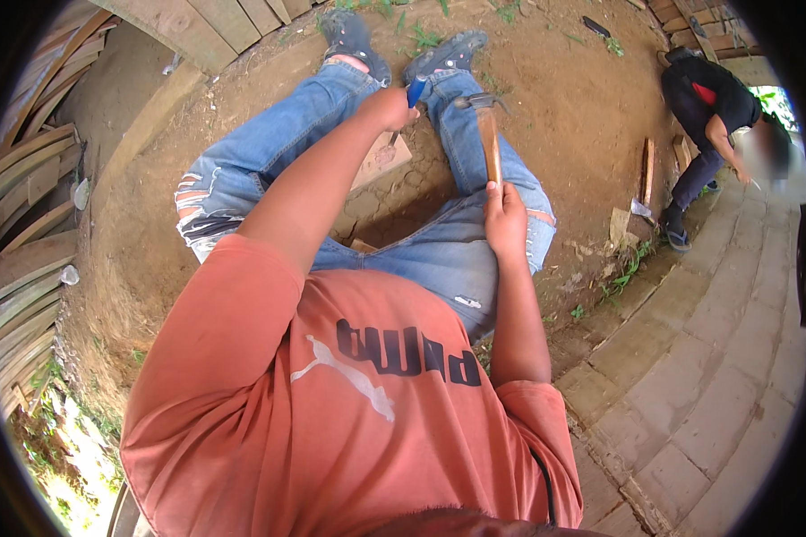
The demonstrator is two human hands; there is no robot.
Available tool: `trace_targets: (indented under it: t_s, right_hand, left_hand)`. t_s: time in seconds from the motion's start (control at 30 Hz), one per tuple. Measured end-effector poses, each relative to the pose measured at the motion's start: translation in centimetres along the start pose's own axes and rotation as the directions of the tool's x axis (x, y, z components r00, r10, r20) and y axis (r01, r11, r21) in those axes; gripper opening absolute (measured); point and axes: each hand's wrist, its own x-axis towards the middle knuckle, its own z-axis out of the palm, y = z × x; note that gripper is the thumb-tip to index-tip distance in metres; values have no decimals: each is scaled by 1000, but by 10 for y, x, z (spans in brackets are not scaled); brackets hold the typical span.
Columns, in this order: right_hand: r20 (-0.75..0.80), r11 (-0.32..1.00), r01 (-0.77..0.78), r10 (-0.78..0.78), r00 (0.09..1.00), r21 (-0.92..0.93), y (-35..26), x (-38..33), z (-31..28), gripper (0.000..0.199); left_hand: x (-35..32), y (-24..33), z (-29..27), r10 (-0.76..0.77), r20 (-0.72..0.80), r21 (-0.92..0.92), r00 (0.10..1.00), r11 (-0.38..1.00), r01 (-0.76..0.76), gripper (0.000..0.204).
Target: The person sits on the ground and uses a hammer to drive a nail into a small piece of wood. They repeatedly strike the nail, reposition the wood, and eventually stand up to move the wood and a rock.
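My left hand (388,109) is closed round a chisel with a blue handle (416,89), held between my knees. Its metal blade (394,139) points down at a pale wooden board (387,157), which lies on the ground between my legs and is partly hidden by my forearm. Whether the tip touches the wood I cannot tell. In my right hand (507,219) is a hammer, gripped low on its wooden handle (490,143). The hammer's metal head (480,101) is raised above my right shin, apart from the chisel.
Curved wooden slats (27,259) line the left side, and planks (188,31) lie at the far left. On the right, a bent-over person (721,107) stands beside block paving (690,358). A wooden-handled tool (648,174) lies on the dirt nearby.
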Motion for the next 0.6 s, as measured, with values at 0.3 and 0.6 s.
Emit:
trace_targets:
  t_s: [0.3,0.6]
  right_hand:
    - [28,963,65,-60,998,-263,-26,-7,2,37]
    - [-15,963,34,-40,999,-267,-16,-4,5,37]
  left_hand:
    - [11,4,13,-82,-122,20,989,996,85,41]
    - [-74,-1,40,113,-267,-16,957,992,-122,38]
